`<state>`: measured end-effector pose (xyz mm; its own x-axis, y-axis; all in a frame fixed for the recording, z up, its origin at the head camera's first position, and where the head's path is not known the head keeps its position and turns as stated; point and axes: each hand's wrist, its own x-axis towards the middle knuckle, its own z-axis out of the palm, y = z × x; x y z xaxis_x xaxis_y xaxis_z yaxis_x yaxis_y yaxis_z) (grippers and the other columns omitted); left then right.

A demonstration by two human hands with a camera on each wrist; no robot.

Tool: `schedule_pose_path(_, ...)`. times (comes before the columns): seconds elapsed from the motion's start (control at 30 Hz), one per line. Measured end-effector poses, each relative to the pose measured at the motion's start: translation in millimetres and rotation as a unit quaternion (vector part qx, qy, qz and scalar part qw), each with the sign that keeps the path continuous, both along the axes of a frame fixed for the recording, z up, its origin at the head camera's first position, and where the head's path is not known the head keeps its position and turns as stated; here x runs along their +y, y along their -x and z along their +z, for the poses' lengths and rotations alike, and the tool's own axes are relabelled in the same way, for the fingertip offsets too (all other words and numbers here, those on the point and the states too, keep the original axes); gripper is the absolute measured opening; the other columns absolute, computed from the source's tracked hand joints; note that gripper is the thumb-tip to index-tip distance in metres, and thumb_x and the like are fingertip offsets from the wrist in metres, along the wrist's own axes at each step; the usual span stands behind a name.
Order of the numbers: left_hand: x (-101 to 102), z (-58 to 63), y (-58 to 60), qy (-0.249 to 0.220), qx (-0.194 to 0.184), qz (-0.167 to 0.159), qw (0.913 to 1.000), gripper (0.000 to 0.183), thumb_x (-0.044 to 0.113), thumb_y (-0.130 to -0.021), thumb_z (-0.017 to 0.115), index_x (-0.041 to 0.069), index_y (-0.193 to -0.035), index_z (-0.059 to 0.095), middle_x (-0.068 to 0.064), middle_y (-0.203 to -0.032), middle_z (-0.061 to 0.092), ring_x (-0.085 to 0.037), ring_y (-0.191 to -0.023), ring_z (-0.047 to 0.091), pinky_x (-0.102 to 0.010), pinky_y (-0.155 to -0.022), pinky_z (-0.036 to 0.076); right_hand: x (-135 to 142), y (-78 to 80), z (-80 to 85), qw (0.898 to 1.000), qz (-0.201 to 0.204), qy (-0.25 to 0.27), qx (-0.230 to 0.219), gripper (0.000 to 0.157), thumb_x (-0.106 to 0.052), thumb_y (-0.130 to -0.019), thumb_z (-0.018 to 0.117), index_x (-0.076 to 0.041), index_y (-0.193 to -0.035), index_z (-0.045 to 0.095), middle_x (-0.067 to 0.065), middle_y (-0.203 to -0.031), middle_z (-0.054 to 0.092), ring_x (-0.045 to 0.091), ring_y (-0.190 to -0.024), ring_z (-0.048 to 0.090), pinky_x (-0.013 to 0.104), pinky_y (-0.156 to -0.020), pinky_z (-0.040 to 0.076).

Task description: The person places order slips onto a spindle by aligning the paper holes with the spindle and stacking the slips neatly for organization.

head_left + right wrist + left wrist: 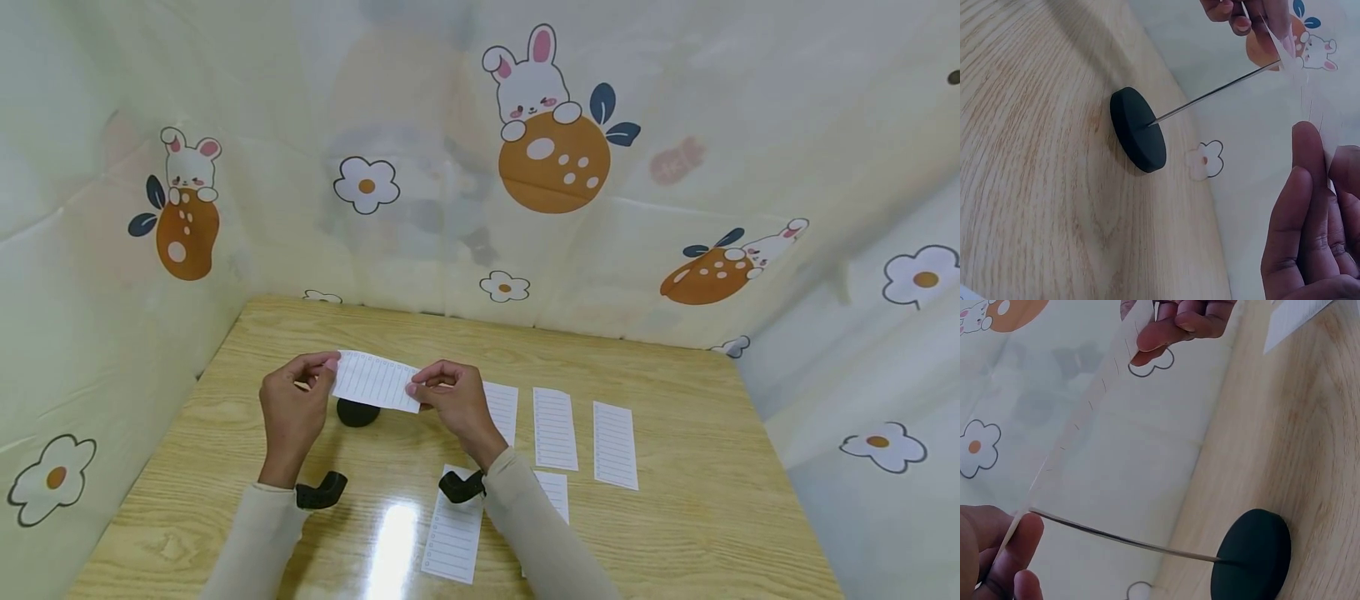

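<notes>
A lined paper slip (375, 381) is stretched between both hands above the wooden table. My left hand (294, 417) pinches its left end between thumb and fingers, and my right hand (459, 406) pinches the right end. Under the slip stands a bill spike, its round black base (357, 413) partly covered by the paper in the head view. In the left wrist view, its thin metal rod (1122, 539) rises from the base to the slip beside the left fingertips (1027, 534). The right wrist view also has the rod's upper end (1275, 62) at the paper, near the left hand.
Several more lined slips lie on the table (697, 467) to the right, including one at the far right (615, 446) and one near the front (453, 525), partly under the right wrist. A printed curtain (420, 242) encloses the table's back and sides.
</notes>
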<state>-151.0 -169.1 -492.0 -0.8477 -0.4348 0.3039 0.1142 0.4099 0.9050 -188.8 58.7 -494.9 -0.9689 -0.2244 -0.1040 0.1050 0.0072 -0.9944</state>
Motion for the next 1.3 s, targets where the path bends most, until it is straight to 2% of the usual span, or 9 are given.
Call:
schedule_pose_path(0.13,0.5,-0.2,-0.1,0.005,0.001,-0.001,1.0,0.013,0.008,-0.099,0.072,0.007,-0.104,0.083,-0.008,-0.083,0.072,-0.012,-0.074,0.054,-0.016,-0.06,0.039,0.2,0.2,-2.1,1.0,0.0,0.003,-0.005,0.012,-0.002,-0.088,0.085,-0.012,-0.089,0.077,0.002,-0.085,0.074,0.012,-0.072,0.074,0.032,-0.07,0.062)
schedule_pose_path(0.3,0.3,-0.8,-0.1,0.003,0.005,0.0,1.0,0.012,0.007,-0.099,0.072,0.007,-0.103,0.084,-0.008,-0.082,0.072,-0.011,-0.073,0.054,-0.016,-0.06,0.039,0.3,0.3,-2.9,1.0,0.003,-0.002,-0.005,0.011,-0.003,-0.088,0.085,-0.01,-0.092,0.078,0.002,-0.086,0.074,0.012,-0.073,0.075,0.051,-0.081,0.064)
schedule_pose_path(0.37,0.1,-1.3,0.0,0.003,0.006,0.001,1.0,0.012,0.007,-0.098,0.072,0.007,-0.103,0.084,-0.009,-0.082,0.072,-0.011,-0.073,0.054,-0.016,-0.06,0.039,0.3,0.3,-3.1,1.0,0.002,-0.003,-0.005,0.011,-0.003,-0.088,0.085,-0.011,-0.091,0.078,0.003,-0.086,0.075,0.012,-0.074,0.075,0.055,-0.083,0.063)
schedule_pose_path(0.57,0.7,-3.4,0.1,0.0,0.0,0.002,1.0,0.012,0.008,-0.099,0.073,0.008,-0.103,0.084,-0.009,-0.083,0.073,-0.011,-0.074,0.054,-0.016,-0.06,0.039,0.6,0.4,-4.4,1.0,-0.003,-0.001,-0.006,0.014,-0.002,-0.087,0.085,-0.013,-0.088,0.078,0.006,-0.089,0.077,0.013,-0.075,0.076,0.044,-0.077,0.064)
schedule_pose_path(0.77,1.3,-6.5,0.1,0.006,-0.011,0.005,0.9999,0.012,0.011,-0.099,0.073,0.008,-0.104,0.084,-0.009,-0.085,0.074,-0.012,-0.075,0.056,-0.017,-0.062,0.04,1.6,0.3,-7.3,1.0,-0.005,-0.001,-0.01,0.013,-0.003,-0.086,0.086,-0.013,-0.088,0.077,0.01,-0.092,0.078,0.013,-0.075,0.075,0.052,-0.082,0.064)
schedule_pose_path(1.07,0.2,-15.7,-1.2,-0.001,-0.015,0.0,0.9999,0.01,0.011,-0.097,0.076,0.008,-0.103,0.084,-0.009,-0.092,0.081,-0.009,-0.071,0.059,-0.014,-0.062,0.044,3.4,-0.2,-12.4,1.0,0.002,-0.008,-0.01,0.012,-0.003,-0.087,0.086,-0.012,-0.088,0.077,0.013,-0.094,0.076,0.014,-0.076,0.076,0.054,-0.084,0.063)
schedule_pose_path(1.3,1.1,-20.5,-0.1,-0.003,-0.016,0.0,0.9999,0.01,0.012,-0.097,0.077,0.008,-0.102,0.084,-0.009,-0.095,0.082,-0.007,-0.072,0.059,-0.014,-0.063,0.043,3.6,-0.8,-14.4,1.0,0.001,-0.017,-0.002,0.012,-0.002,-0.087,0.086,-0.008,-0.09,0.076,0.007,-0.089,0.074,0.013,-0.073,0.074,0.057,-0.086,0.063)
